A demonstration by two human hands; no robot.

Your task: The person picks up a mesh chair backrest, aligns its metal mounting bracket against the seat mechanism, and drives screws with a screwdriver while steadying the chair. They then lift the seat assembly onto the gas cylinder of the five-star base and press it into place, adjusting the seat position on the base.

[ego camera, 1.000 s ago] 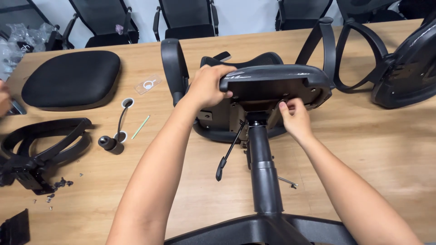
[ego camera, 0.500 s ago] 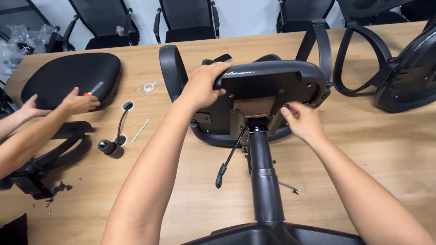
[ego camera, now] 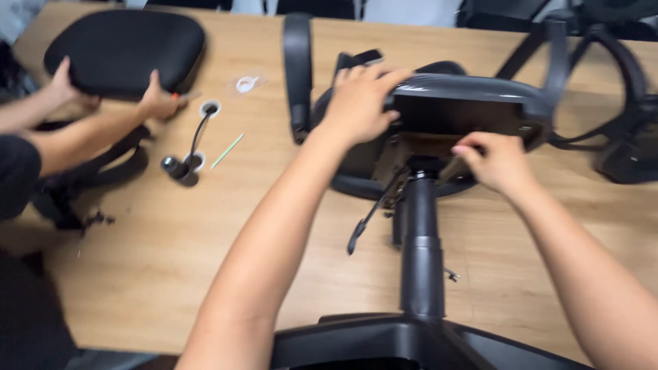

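An office chair lies upside down on the wooden table (ego camera: 171,253), its black seat plate (ego camera: 473,103) up and its gas column (ego camera: 421,253) rising toward the star base (ego camera: 370,342) near me. My left hand (ego camera: 360,103) grips the left edge of the seat plate. Under the plate, beside the column's top, my right hand (ego camera: 497,161) pinches the mechanism. A black lever (ego camera: 370,219) hangs down left of the column. The frame is blurred.
At the far left another person's two hands (ego camera: 157,99) hold a black seat cushion (ego camera: 127,48). A black castor part (ego camera: 179,168), white rings and a green stick (ego camera: 226,151) lie between. Black armrests (ego camera: 298,68) and chair backs (ego camera: 617,89) stand around the table.
The view has tilted down and closer. The other person's hands have closed on the seat cushion at the left. My right hand has shifted slightly under the plate; my left hand keeps its grip.
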